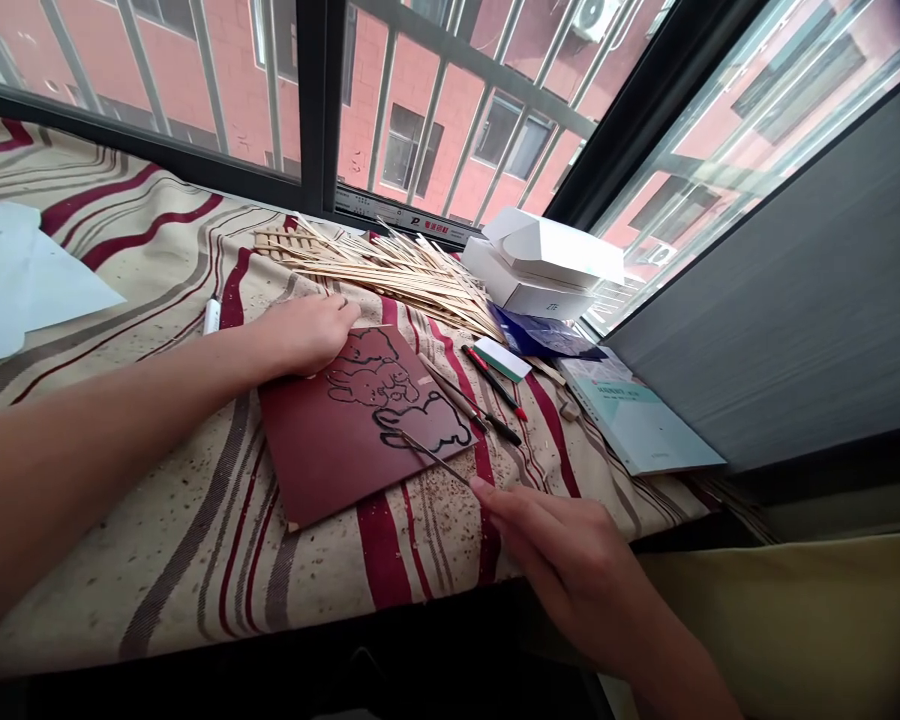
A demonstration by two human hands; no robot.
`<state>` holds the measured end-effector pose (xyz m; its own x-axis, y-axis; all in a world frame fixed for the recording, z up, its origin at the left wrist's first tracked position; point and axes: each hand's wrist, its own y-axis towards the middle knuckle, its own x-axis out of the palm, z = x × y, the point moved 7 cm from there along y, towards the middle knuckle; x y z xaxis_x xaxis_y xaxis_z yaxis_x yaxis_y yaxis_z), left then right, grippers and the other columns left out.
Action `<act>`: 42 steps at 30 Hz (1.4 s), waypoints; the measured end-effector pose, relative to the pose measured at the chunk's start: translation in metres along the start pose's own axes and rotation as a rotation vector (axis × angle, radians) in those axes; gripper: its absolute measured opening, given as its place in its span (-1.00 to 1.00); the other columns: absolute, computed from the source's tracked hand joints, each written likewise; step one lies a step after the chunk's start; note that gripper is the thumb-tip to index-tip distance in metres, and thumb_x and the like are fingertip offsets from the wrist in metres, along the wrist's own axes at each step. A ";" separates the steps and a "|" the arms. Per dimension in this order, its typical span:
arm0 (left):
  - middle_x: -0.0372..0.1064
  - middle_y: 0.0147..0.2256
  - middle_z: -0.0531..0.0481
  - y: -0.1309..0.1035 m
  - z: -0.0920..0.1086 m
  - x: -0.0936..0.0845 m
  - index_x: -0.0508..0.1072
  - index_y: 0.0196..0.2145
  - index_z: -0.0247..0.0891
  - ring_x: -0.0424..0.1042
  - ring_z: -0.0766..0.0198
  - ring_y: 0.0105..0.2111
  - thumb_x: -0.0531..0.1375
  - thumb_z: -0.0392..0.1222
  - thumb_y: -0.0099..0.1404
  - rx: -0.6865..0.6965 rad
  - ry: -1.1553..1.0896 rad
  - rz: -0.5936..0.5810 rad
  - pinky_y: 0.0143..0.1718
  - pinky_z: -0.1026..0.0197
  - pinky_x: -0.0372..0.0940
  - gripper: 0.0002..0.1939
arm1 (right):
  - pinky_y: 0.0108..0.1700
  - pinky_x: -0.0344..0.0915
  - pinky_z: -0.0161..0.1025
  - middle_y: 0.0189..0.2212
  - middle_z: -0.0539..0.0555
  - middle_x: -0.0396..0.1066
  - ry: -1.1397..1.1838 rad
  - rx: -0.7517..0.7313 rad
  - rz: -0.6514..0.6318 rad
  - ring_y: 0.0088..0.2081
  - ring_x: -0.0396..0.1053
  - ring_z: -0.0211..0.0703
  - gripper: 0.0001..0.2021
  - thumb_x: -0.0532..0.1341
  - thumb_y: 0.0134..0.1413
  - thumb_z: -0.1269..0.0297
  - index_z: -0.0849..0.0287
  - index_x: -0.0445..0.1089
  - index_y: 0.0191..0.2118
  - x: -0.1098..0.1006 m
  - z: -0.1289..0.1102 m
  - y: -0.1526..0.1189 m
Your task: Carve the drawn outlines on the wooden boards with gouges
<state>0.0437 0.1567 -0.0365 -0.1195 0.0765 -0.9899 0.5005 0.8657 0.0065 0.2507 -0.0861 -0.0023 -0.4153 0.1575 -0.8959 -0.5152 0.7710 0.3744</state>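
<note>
- As light comes through a barred window (320,110), a person works bare-handed over a reddish-brown board (315,450) lying flat on a striped cloth (195,560), betw. both hands.
- L hand (311,330): fingers bent over the board's far L edge; can't tell if it grips or merely presses down.
- R hand (570,550): grasping a thin stick-like tool (436,459) nr. its back end, fingertips pinched; the tip points at the lowest black outline (424,420), a rabbit-like shape. Contact w/ the surface: can't tell.
- Step in hand, judging by the pose: prob. line work on that lowest figure, L hand steadying, R hand guiding the tip. More outlined figures sit above it, toward the far edge.
- Next move, as judged: calls for a light, controlled stroke along the line, w/ the board held firm so it doesn't skid on the cloth.
- Nearby, just R of the board: a red-and-black pen (495,383), a black-handled tool (504,428) and a small white-and-green block (502,359). Crumbs (450,485) dot the cloth, esp. by the board's near R side.
- Background: loose pile of thin wooden sticks (405,270), white box (547,265), blue wrapper (544,335); pale green book (637,410) at far R, white papers (0,280) at far L.
</note>
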 end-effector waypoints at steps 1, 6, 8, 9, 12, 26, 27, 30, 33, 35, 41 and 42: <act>0.42 0.09 -0.35 0.000 -0.001 0.000 0.40 0.09 -0.37 0.42 -0.12 0.06 -0.08 -0.32 0.37 -0.004 -0.007 0.001 0.02 -0.02 0.30 -0.58 | -0.36 0.39 -0.34 -0.38 0.07 0.52 0.004 0.002 0.001 -0.42 0.48 -0.23 -0.67 0.07 0.35 0.52 0.24 0.44 0.12 0.000 0.000 0.000; 0.42 0.09 -0.35 0.001 -0.001 0.002 0.40 0.10 -0.38 0.42 -0.11 0.07 -0.03 -0.35 0.32 0.002 0.003 -0.005 0.04 -0.02 0.29 -0.56 | -0.40 0.33 -0.32 -0.40 0.05 0.50 -0.041 -0.009 -0.026 -0.44 0.45 -0.22 -0.65 0.07 0.33 0.55 0.27 0.41 0.14 -0.003 -0.002 0.002; 0.42 0.09 -0.35 0.001 0.000 0.001 0.40 0.10 -0.38 0.42 -0.10 0.08 -0.05 -0.35 0.34 0.000 0.012 -0.011 0.05 -0.02 0.29 -0.56 | -0.41 0.30 -0.31 -0.38 0.05 0.50 -0.043 -0.005 -0.043 -0.44 0.45 -0.23 -0.64 0.07 0.32 0.56 0.27 0.42 0.13 -0.005 -0.003 0.003; 0.42 0.09 -0.35 0.000 0.000 0.001 0.39 0.11 -0.37 0.42 -0.10 0.08 -0.06 -0.35 0.35 -0.001 0.012 -0.015 0.05 -0.02 0.29 -0.56 | -0.41 0.29 -0.32 -0.38 0.04 0.50 -0.044 0.000 -0.043 -0.44 0.45 -0.24 -0.65 0.06 0.32 0.56 0.27 0.42 0.13 -0.007 -0.003 0.004; 0.42 0.09 -0.33 -0.001 0.001 -0.001 0.37 0.11 -0.36 0.42 -0.08 0.09 -0.06 -0.34 0.35 -0.006 0.018 -0.023 0.05 0.01 0.30 -0.57 | -0.41 0.28 -0.33 -0.40 0.04 0.50 -0.064 0.006 -0.055 -0.44 0.44 -0.24 -0.65 0.06 0.34 0.54 0.26 0.43 0.13 -0.012 -0.002 0.007; 0.39 0.11 -0.31 -0.003 0.004 -0.003 0.35 0.10 -0.34 0.41 -0.06 0.10 -0.04 -0.38 0.34 -0.015 0.036 -0.036 0.05 0.03 0.31 -0.58 | -0.36 0.21 -0.37 -0.36 -0.02 0.54 -0.014 -0.012 -0.193 -0.40 0.44 -0.33 -0.73 0.08 0.41 0.44 0.19 0.47 0.06 -0.033 0.009 0.029; 0.40 0.11 -0.32 -0.003 0.004 -0.003 0.35 0.09 -0.34 0.41 -0.06 0.10 -0.04 -0.38 0.34 -0.013 0.038 -0.034 0.04 0.03 0.31 -0.59 | -0.37 0.20 -0.36 -0.37 -0.02 0.53 -0.023 -0.017 -0.186 -0.41 0.43 -0.33 -0.73 0.08 0.40 0.44 0.19 0.47 0.06 -0.033 0.008 0.030; 0.42 0.10 -0.32 -0.003 0.003 -0.004 0.37 0.08 -0.34 0.43 -0.06 0.08 -0.09 -0.35 0.38 -0.009 0.028 -0.022 0.01 0.03 0.30 -0.60 | -0.44 0.13 -0.31 -0.44 -0.01 0.46 -0.097 -0.055 -0.162 -0.49 0.34 -0.31 -0.71 0.09 0.36 0.50 0.25 0.48 0.06 -0.030 0.005 0.027; 0.43 0.08 -0.32 -0.002 0.002 -0.004 0.37 0.07 -0.33 0.43 -0.05 0.07 -0.17 -0.33 0.43 -0.013 0.024 -0.011 0.00 0.03 0.30 -0.58 | -0.47 0.08 -0.29 -0.46 -0.01 0.41 -0.157 -0.091 -0.155 -0.53 0.27 -0.30 -0.68 0.09 0.33 0.54 0.28 0.47 0.08 -0.025 0.001 0.023; 0.43 0.08 -0.32 -0.002 0.002 -0.003 0.37 0.08 -0.33 0.42 -0.04 0.08 -0.13 -0.33 0.41 0.003 0.029 -0.006 0.02 0.03 0.29 -0.59 | -0.47 0.08 -0.29 -0.46 -0.02 0.41 -0.172 -0.096 -0.150 -0.53 0.26 -0.31 -0.69 0.09 0.33 0.54 0.27 0.47 0.08 -0.024 -0.001 0.022; 0.39 0.12 -0.38 -0.003 0.003 -0.005 0.38 0.09 -0.39 0.42 -0.14 0.10 -0.17 -0.32 0.42 -0.006 -0.017 -0.015 0.03 -0.06 0.30 -0.55 | -0.46 0.10 -0.28 -0.40 0.00 0.48 -0.177 -0.124 -0.153 -0.50 0.31 -0.29 -0.67 0.08 0.31 0.56 0.26 0.45 0.08 -0.026 -0.004 0.026; 0.39 0.11 -0.39 -0.004 0.004 -0.005 0.38 0.09 -0.39 0.42 -0.14 0.09 -0.16 -0.33 0.42 -0.006 -0.012 -0.020 0.02 -0.06 0.30 -0.55 | -0.46 0.11 -0.30 -0.42 -0.01 0.46 -0.149 -0.104 -0.164 -0.50 0.30 -0.30 -0.68 0.09 0.32 0.55 0.25 0.45 0.07 -0.026 -0.002 0.026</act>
<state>0.0455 0.1511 -0.0319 -0.1189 0.0532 -0.9915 0.4931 0.8699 -0.0125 0.2469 -0.0718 0.0315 -0.2087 0.1312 -0.9691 -0.6441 0.7273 0.2371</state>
